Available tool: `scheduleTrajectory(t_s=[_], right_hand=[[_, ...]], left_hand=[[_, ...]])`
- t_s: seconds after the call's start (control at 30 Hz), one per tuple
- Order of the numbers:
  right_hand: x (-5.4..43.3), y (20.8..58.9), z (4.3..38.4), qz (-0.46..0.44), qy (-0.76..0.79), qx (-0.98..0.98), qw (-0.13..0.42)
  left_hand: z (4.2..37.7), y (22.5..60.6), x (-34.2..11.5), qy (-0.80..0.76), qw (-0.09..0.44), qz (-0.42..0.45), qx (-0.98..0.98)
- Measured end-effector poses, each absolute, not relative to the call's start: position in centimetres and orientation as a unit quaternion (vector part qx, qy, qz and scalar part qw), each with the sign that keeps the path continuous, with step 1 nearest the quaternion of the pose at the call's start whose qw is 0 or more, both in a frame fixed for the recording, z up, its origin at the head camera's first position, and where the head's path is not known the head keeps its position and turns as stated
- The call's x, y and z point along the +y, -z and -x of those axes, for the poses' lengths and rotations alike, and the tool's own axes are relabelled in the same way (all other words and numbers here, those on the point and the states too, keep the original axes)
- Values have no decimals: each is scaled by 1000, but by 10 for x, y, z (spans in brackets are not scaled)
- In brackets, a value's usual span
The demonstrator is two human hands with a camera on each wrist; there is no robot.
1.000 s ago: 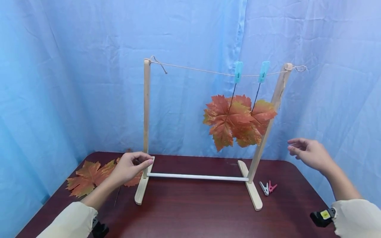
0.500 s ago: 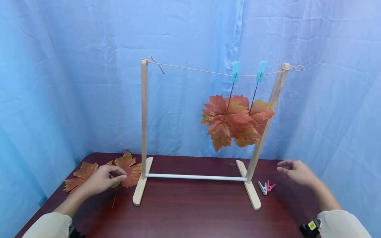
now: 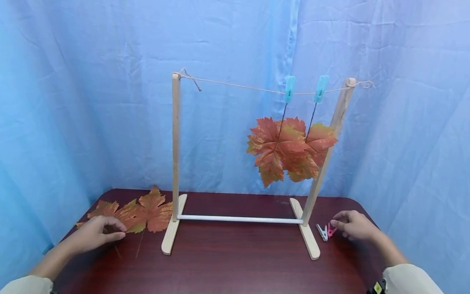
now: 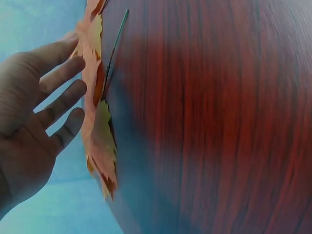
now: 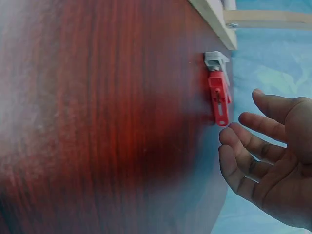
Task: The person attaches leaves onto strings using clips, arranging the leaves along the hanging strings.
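My left hand hovers over the orange artificial maple leaves at the table's left side. In the left wrist view its fingers are spread beside the leaves, whose thin stem sticks out; whether a fingertip touches a leaf I cannot tell. Beside the red-pink clothespin, my right hand has its fingers apart and nothing between them. A white-grey clothespin lies against the pink one. From the string hang two maple leaves, each stem gripped by a turquoise clothespin.
A wooden frame stands mid-table, with a left post, a right post and a white bar low between them. Its string runs across the top. Blue curtain surrounds the dark red table.
My left hand has moved left and down from beside the left post to the leaves. The right hand has come down and left to the clothespins. The hanging leaves stay put.
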State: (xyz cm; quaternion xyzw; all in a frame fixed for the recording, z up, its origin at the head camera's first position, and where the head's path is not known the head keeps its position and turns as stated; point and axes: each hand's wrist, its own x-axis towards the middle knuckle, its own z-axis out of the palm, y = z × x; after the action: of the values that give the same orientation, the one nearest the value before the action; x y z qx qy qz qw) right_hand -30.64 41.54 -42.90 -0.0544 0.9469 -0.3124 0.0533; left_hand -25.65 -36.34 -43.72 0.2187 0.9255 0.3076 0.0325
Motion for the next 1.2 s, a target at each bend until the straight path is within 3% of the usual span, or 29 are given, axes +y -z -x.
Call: scheduleTrajectory(t_s=[0.2, 0.4, 0.63, 1.2], right_hand=[[408, 441, 306, 50, 297, 952, 51], [408, 446, 309, 57, 266, 962, 33], [404, 448, 313, 75, 203, 976, -6], [404, 447, 314, 68, 210, 975, -19]], left_hand=[[249, 440, -382, -293, 54, -278, 913], [248, 444, -386, -288, 90, -280, 911], [250, 446, -382, -280, 92, -271, 916], [258, 445, -360, -258, 64, -270, 926]])
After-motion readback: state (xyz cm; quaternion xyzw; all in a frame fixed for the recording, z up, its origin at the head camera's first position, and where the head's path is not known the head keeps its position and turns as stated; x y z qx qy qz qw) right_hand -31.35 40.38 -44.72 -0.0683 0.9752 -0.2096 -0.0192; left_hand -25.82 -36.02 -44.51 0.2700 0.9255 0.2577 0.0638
